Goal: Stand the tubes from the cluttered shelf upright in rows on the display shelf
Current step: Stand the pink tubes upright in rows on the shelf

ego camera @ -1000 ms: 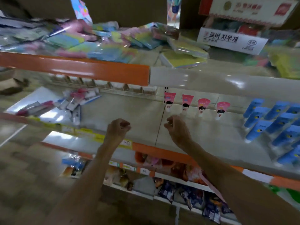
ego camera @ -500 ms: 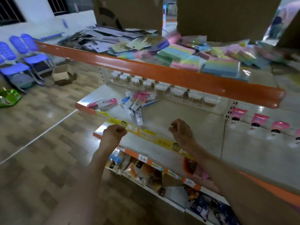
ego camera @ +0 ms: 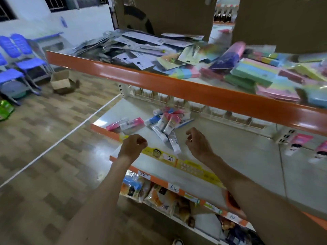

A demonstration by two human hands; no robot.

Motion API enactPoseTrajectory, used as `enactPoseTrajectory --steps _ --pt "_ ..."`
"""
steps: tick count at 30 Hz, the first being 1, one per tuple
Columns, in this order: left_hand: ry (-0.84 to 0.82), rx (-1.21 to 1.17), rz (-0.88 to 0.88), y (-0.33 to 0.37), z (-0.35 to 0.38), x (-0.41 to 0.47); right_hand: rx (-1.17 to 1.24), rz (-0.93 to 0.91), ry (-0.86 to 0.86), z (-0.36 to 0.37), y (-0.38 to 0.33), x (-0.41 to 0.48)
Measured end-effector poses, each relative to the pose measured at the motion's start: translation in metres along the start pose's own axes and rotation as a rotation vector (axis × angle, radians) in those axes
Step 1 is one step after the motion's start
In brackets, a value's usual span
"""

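A loose pile of tubes point(ego camera: 167, 123), white with pink or blue ends, lies flat on the left part of the middle shelf point(ego camera: 221, 144). A pink box point(ego camera: 123, 125) and a clear packet lie at the pile's left. My left hand point(ego camera: 132, 147) hovers at the shelf's front edge, fingers curled shut and holding nothing. My right hand point(ego camera: 198, 144) hangs just right of the pile, fingers loosely curled, nothing in it. At the far right two pink-capped tubes point(ego camera: 299, 144) stand upright on the display shelf section.
The orange-edged upper shelf point(ego camera: 177, 85) overhangs the tubes and carries pastel notebooks and card packets. Snack packets point(ego camera: 159, 193) fill the lower shelf. Blue chairs point(ego camera: 19, 57) and a cardboard box point(ego camera: 62, 82) stand on the wooden floor at left.
My view has swung left, from the standing pink and blue tubes to the cluttered pile. Both hands travelled left with it and now sit close to the pile, still holding nothing.
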State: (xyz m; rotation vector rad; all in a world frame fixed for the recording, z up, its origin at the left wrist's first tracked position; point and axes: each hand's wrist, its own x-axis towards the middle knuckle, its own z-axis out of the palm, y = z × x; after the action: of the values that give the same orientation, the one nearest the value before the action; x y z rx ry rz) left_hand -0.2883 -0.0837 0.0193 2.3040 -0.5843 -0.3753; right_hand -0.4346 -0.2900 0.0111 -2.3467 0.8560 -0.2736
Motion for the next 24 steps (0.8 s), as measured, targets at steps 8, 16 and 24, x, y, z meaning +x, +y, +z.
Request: enactPoseTrajectory --steps 8,16,24 --pt "-0.07 0.085 0.089 0.01 0.027 0.098 -0.135 -0.01 -0.02 0.034 -0.007 0.086" --pt "-0.105 0.081 0.058 0.002 0.085 0.164 0.058 0.177 -0.174 0.072 -0.015 0.122" --pt "-0.24 0.003 0.09 0.007 0.081 0.176 0.321 0.45 -0.01 0.081 -0.042 0.116"
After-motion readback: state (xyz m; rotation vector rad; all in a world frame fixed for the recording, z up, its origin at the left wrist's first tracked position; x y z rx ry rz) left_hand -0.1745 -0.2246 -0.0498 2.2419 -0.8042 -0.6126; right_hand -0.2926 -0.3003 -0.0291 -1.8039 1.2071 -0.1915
